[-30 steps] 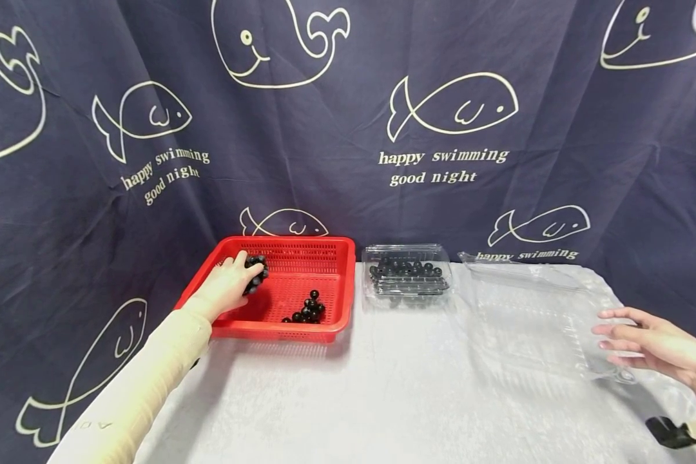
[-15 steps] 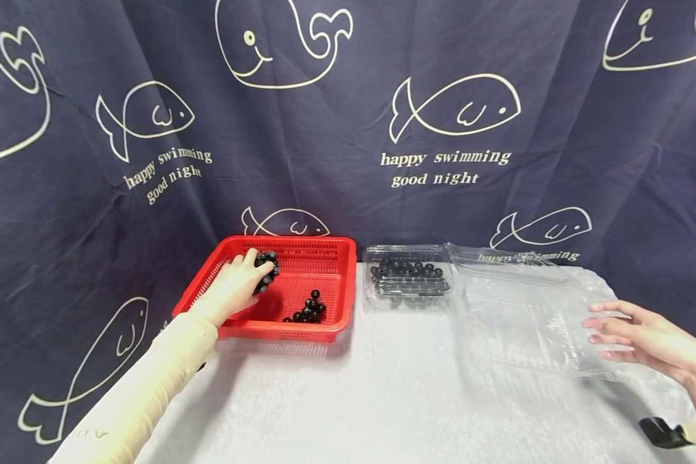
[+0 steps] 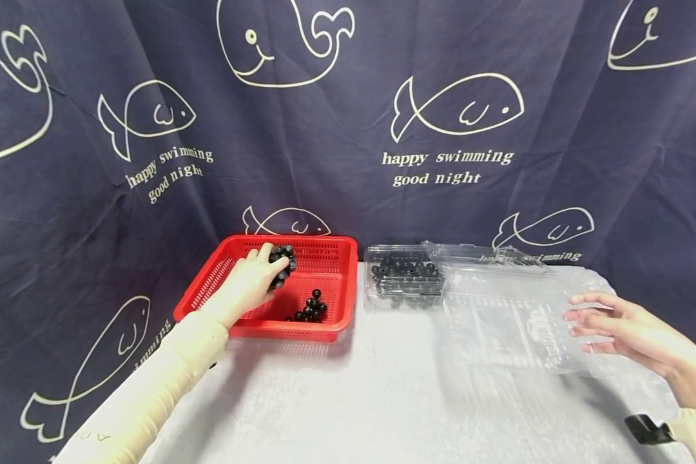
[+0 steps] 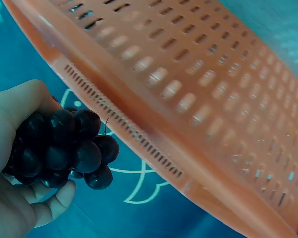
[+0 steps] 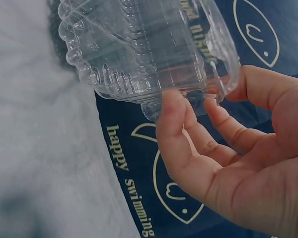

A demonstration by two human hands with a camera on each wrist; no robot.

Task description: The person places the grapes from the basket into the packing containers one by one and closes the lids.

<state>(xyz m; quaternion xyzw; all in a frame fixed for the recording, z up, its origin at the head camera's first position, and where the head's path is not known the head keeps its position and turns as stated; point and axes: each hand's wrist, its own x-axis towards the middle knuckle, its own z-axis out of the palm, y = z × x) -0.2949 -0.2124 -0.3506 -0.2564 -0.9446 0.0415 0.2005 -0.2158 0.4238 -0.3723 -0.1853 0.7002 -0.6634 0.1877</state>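
**Dark grapes in my left hand over a red basket, clear plastic in my right**

A bunch of dark grapes sits in the grasp of my left hand, fingers and thumb around it, over a red basket. My hand hides part of the bunch and some of the basket's left side. A small cluster of grapes lies on the basket floor, near the front right corner.

Just to the right of the basket stands a clear box, with dark grapes showing through its plastic. Further right, my right hand grips the edge of a clear plastic container, raised over a white-covered table. In the head view its left end overlaps the box; I cannot tell whether they touch.

Behind everything hangs a navy curtain with white line drawings of fish and whales. Its printing reads "happy swimming" above "good night", twice in full. At lower right the words "happy swimming" are partly veiled by the plastic; at the far right edge the lettering is cut off. Faint letters mark my pale left sleeve, too weak to read. Something black sits at my right cuff.
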